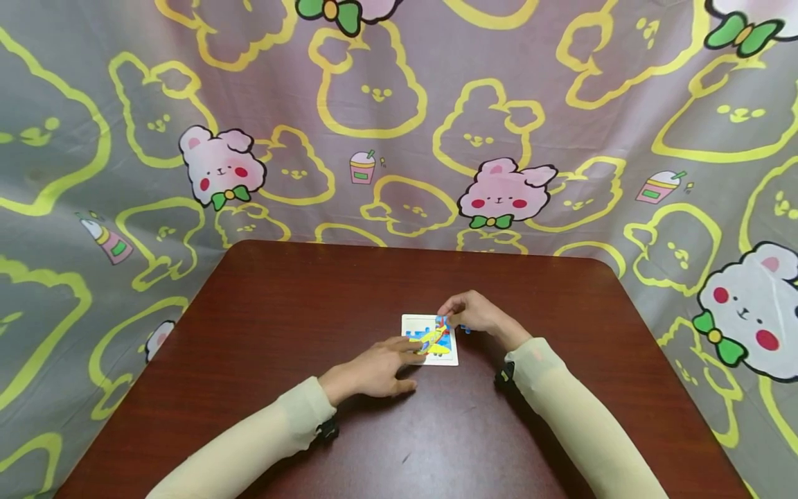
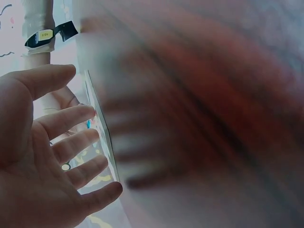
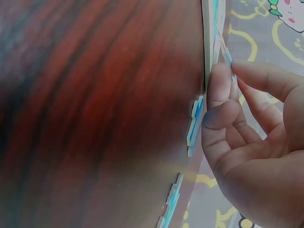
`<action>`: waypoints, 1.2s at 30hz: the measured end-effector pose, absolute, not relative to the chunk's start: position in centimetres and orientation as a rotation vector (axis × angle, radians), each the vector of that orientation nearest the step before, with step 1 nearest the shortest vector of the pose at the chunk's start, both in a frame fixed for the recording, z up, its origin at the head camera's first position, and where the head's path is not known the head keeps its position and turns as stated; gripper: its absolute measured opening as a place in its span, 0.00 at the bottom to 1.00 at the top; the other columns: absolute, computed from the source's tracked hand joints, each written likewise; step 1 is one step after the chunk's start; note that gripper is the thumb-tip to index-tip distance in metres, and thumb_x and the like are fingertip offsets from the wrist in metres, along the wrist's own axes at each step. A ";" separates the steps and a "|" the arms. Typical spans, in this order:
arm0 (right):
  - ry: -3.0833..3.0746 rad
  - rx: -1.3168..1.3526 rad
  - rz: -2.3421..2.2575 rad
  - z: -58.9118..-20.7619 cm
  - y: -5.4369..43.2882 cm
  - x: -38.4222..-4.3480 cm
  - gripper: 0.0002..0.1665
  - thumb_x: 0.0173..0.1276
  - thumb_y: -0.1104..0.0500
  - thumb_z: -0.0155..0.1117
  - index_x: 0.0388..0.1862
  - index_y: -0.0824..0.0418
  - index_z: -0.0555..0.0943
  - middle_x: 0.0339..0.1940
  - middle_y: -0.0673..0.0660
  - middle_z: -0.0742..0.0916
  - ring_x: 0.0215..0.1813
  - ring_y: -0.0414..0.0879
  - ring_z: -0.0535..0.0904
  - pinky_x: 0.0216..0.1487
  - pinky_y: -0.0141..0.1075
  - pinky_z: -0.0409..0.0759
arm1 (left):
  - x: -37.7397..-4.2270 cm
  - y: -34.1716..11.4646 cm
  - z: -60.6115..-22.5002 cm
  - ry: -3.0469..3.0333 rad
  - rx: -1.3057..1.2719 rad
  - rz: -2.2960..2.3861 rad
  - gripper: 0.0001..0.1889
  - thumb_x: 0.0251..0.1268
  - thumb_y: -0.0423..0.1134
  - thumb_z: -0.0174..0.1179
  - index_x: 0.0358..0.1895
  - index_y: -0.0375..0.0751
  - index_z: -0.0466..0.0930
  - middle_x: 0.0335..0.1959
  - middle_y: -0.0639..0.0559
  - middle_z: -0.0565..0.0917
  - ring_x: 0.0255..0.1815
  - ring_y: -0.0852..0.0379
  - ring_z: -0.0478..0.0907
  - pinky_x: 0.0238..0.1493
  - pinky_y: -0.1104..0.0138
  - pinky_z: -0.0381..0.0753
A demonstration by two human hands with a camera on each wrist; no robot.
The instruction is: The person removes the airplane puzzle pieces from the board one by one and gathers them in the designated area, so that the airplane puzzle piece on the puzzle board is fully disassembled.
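A small jigsaw puzzle board [image 1: 409, 319] with a white border lies on the table, showing a yellow airplane on blue. My left hand [image 1: 377, 369] reaches over its left side, fingertips at the picture; in the left wrist view the fingers [image 2: 76, 146] are extended and spread, the thumb apart. At the upper right corner of the board, my right hand [image 1: 480, 315] pinches a puzzle piece [image 3: 225, 51] between thumb and fingers, and the piece is tilted up from the board. Part of the picture is hidden under the left fingers.
Loose blue puzzle pieces [image 3: 194, 126] lie on the table just right of the board, partly hidden by the right hand in the head view. The brown wooden table [image 1: 312, 298] ends at a patterned curtain [image 1: 411, 152] behind.
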State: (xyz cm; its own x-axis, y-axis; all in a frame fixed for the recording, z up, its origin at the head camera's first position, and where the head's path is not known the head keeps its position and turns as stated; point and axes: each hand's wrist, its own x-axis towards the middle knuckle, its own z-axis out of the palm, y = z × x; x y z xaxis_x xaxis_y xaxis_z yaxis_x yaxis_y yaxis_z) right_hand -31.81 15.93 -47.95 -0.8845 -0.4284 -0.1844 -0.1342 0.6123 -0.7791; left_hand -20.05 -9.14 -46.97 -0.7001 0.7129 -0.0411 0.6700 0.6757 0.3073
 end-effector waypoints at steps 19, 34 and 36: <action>2.511 -0.420 -1.179 -46.3 18.3 -31.5 0.10 0.69 0.64 0.63 0.45 0.57 0.88 0.32 0.57 0.89 0.35 0.52 0.84 0.32 0.41 0.80 | -19.6 -9.4 -46.9 2.717 1.138 0.389 0.28 0.67 0.49 0.62 0.68 0.45 0.75 0.73 0.49 0.72 0.77 0.44 0.64 0.73 0.48 0.68; 2.520 -0.381 -1.209 -46.2 21.4 -31.6 0.11 0.68 0.64 0.63 0.46 0.58 0.87 0.39 0.58 0.89 0.36 0.50 0.82 0.33 0.39 0.78 | -19.4 -9.6 -47.0 2.733 1.151 0.411 0.28 0.66 0.49 0.62 0.68 0.44 0.76 0.72 0.48 0.73 0.76 0.44 0.65 0.72 0.48 0.68; 2.519 -0.379 -1.207 -46.4 21.8 -31.6 0.11 0.69 0.64 0.62 0.47 0.59 0.87 0.35 0.58 0.89 0.35 0.50 0.81 0.31 0.38 0.77 | -19.4 -9.7 -47.0 2.733 1.145 0.414 0.28 0.66 0.49 0.62 0.68 0.45 0.75 0.72 0.48 0.73 0.76 0.44 0.65 0.72 0.48 0.68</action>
